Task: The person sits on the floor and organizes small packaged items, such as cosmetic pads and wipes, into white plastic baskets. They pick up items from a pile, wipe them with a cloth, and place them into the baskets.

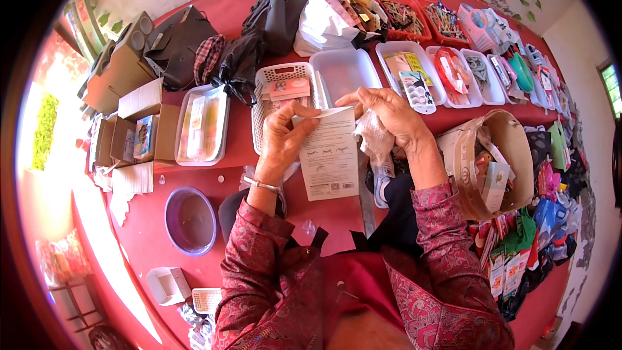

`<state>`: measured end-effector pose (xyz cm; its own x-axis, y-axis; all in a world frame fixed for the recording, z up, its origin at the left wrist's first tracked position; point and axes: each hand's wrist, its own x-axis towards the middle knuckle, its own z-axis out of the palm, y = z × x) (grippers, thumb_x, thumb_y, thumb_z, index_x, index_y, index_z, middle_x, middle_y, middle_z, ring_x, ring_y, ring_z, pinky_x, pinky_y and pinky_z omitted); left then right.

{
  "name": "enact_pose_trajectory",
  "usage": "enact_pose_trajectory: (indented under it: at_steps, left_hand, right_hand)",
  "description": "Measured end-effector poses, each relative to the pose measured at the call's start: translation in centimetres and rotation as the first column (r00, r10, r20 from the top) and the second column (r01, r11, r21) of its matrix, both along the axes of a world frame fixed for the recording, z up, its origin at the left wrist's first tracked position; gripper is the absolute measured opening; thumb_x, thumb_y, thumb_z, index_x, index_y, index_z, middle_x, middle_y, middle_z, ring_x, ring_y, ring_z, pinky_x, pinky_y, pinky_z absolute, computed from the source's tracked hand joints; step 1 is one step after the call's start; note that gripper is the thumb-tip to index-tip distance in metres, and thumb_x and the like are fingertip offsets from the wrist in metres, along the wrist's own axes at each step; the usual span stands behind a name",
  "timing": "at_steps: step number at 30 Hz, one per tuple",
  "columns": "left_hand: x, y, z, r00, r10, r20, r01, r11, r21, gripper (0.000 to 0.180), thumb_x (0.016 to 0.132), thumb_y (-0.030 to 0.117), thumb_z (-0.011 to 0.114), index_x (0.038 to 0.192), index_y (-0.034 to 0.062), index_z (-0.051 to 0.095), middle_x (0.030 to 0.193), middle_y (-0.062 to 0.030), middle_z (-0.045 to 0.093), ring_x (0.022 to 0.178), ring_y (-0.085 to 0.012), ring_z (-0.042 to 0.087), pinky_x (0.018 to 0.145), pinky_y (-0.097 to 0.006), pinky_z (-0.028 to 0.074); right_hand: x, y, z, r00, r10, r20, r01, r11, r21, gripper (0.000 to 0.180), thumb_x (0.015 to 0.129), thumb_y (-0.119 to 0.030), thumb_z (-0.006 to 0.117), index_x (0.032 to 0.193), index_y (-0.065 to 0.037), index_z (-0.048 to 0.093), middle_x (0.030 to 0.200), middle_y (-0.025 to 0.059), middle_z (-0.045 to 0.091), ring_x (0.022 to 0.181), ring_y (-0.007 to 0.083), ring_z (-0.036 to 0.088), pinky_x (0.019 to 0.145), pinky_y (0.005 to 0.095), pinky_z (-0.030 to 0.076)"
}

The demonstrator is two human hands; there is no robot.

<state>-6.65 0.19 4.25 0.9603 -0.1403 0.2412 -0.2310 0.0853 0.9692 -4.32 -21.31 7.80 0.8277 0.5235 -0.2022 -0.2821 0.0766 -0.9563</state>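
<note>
I hold a white printed card (329, 154) upright between both hands. My left hand (282, 135) grips its left upper edge, a metal bangle on the wrist. My right hand (389, 115) pinches the top right corner and also clutches a crumpled clear plastic wrapper (373, 135). Just beyond the card stands a white slotted basket (267, 84) holding a pink packet, and next to it an empty clear plastic tray (343, 71).
A red floor (233, 13) carries trays of small packaged goods (414, 81), white bags (337, 16), black bags (275, 16), cardboard boxes (139, 123) at left, a purple bowl (189, 220), and a brown paper bag (492, 162) of packets at right.
</note>
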Motion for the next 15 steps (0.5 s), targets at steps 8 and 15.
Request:
enact_pose_trajectory:
  at_steps: [8, 15]
  left_hand:
    - [-0.8, -0.2, 0.3, 0.995, -0.062, 0.074, 0.039, 0.958, 0.283, 0.009, 0.074, -0.002, 0.059, 0.082, 0.0017, 0.063, 0.065, -0.0032, 0.059, 0.062, -0.0047, 0.053, 0.058, -0.022, 0.043]
    - [-0.5, 0.3, -0.2, 0.985, -0.173, -0.011, 0.172, 0.963, 0.208, 0.026, 0.074, -0.004, 0.059, 0.099, 0.0033, 0.06, 0.072, 0.0, 0.058, 0.065, -0.0045, 0.052, 0.059, -0.02, 0.042]
  right_hand:
    - [0.1, 0.6, -1.0, 0.994, 0.113, 0.002, -0.11, 0.968, -0.224, 0.031, 0.078, -0.032, 0.067, 0.08, -0.001, 0.063, 0.064, -0.0004, 0.057, 0.057, 0.0063, 0.051, 0.051, 0.0214, 0.042]
    - [-0.2, 0.8, -0.9, 0.973, 0.197, 0.117, -0.144, 0.923, -0.357, 0.019, 0.075, -0.018, 0.067, 0.073, 0.0, 0.061, 0.065, -0.003, 0.055, 0.06, 0.0034, 0.047, 0.055, 0.0203, 0.039]
